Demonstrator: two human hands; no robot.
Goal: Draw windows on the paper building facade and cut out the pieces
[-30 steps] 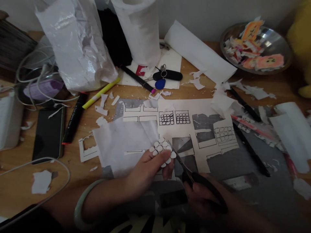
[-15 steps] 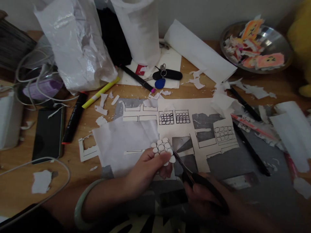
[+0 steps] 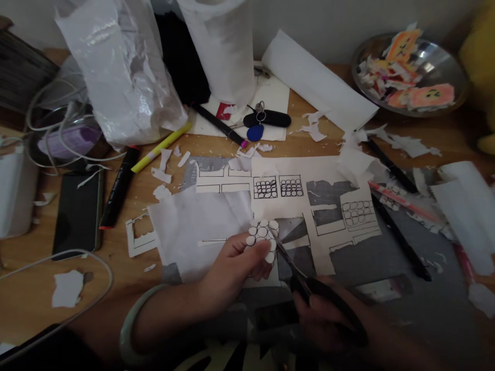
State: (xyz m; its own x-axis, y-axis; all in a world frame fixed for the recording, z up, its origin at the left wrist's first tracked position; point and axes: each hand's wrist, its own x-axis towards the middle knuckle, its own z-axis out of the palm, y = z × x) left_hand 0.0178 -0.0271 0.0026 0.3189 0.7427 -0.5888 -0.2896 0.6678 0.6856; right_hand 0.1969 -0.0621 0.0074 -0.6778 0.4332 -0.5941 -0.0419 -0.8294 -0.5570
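My left hand (image 3: 242,263) pinches a small white paper cutout (image 3: 263,231) drawn with black-outlined circles, its edge scalloped round them. My right hand (image 3: 323,309) is wrapped round the black handles of a pair of scissors (image 3: 293,265). The blades point up and left and meet the cutout's right edge. Beneath and beyond the hands lies a white sheet (image 3: 282,207) with cut-out gaps and boxes of drawn circles. A blank white sheet (image 3: 193,221) lies to the left of it.
A steel bowl (image 3: 436,67) with coloured paper pieces stands at the back right. A paper roll (image 3: 228,56) and a white plastic bag (image 3: 124,77) stand at the back. Markers, including a yellow one (image 3: 160,148), a phone (image 3: 76,212), keys (image 3: 260,116) and paper scraps lie around.
The circle cutout has turned slightly in my left fingers and shifted a little to the right. The scissors stay at its right edge.
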